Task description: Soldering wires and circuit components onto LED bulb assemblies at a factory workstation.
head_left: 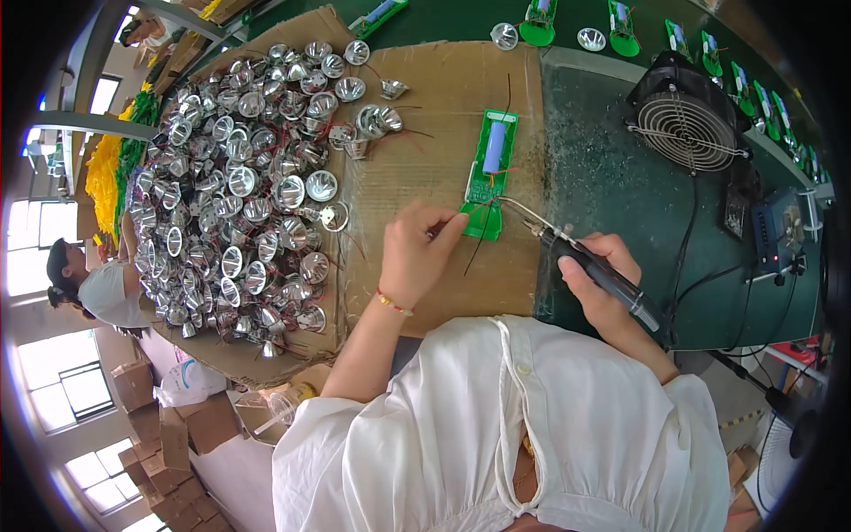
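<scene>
Blouse (443, 417) borders cardboard (399, 168), bare beside green casing (479, 225).

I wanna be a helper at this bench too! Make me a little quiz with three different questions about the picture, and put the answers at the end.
1. Which tool is in the person's right hand?
A: pliers
B: soldering iron
C: screwdriver

2. True or false: the big heap of silver reflector cups is on the left side of the picture, and the fan is on the right.

3. Fill in the colour: the cylindrical battery in the green plastic housing nearest the hands is ____.

Key:
1: B
2: True
3: blue
</scene>
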{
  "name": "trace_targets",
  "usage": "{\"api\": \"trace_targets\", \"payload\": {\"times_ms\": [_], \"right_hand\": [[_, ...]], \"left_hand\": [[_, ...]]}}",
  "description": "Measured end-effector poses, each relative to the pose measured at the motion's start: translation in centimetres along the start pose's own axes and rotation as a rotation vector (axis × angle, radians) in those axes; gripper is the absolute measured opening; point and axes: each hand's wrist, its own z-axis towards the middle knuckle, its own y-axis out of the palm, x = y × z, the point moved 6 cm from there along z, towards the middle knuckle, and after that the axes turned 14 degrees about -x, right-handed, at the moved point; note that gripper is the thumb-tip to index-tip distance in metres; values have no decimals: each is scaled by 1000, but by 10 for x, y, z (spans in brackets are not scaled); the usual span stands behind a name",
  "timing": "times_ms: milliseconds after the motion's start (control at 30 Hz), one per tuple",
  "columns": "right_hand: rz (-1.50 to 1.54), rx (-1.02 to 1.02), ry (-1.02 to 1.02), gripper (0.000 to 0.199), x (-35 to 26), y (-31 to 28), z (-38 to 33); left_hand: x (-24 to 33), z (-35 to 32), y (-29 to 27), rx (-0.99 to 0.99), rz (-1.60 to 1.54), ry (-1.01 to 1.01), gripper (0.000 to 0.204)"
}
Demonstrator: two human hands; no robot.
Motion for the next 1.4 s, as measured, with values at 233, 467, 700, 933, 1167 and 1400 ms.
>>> {"api": "trace_targets", "payload": {"times_ms": [233, 467, 700, 933, 1167, 1400], "right_hand": [[-120, 17, 72, 17, -2, 9, 6], [-105, 55, 88, 18, 3, 10, 6], [-153, 11, 88, 17, 2, 12, 8], [80, 115, 147, 18, 4, 12, 5], [94, 136, 147, 18, 3, 9, 2], [112, 125, 145, 18, 4, 8, 1]], "left_hand": [[-5, 9, 7, -11, -57, 47, 10], [2, 7, 7, -3, 58, 129, 10], [-1, 11, 7, -16, 22, 68, 11], [-3, 14, 7, -15, -20, 78, 12], [-3, 14, 8, -40, -35, 46, 12], [-1, 14, 6, -76, 30, 42, 11]]}}
